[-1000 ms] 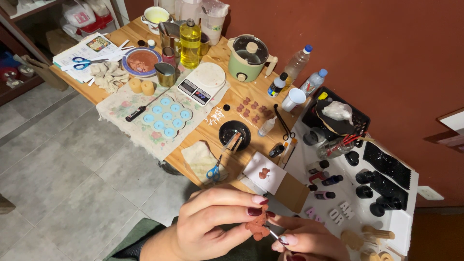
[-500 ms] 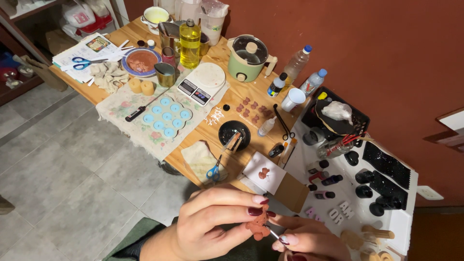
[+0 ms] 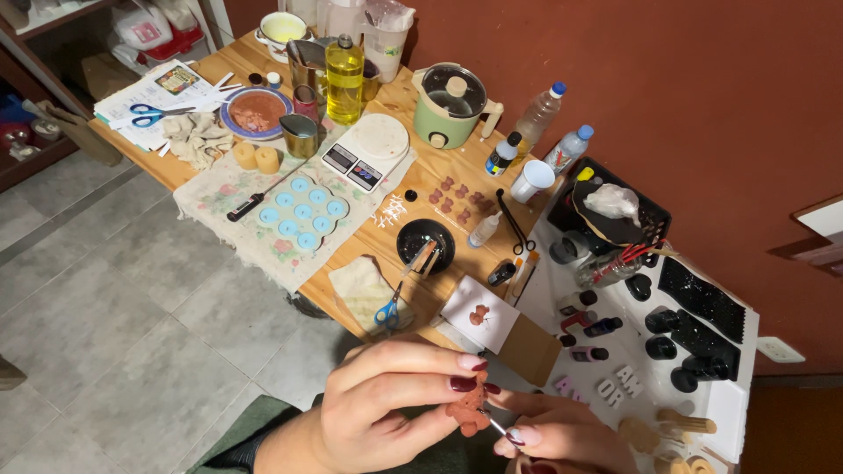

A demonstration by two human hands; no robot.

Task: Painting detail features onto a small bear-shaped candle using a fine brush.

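Left hand (image 3: pixel 386 412) curled, pinching small reddish-brown figurine (image 3: pixel 467 409). Right hand (image 3: pixel 562 434) gripping thin metal tool (image 3: pixel 493 425) against it; wrist cut off by frame edge.

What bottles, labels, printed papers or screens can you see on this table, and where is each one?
Oil bottle: back of the table, tall, clear, yellow liquid.
Kitchen scale: centre, white, round pan, small grey display.
Two water bottles: near the red wall, clear, blue caps.
Printed papers: far left corner, white, under blue scissors.
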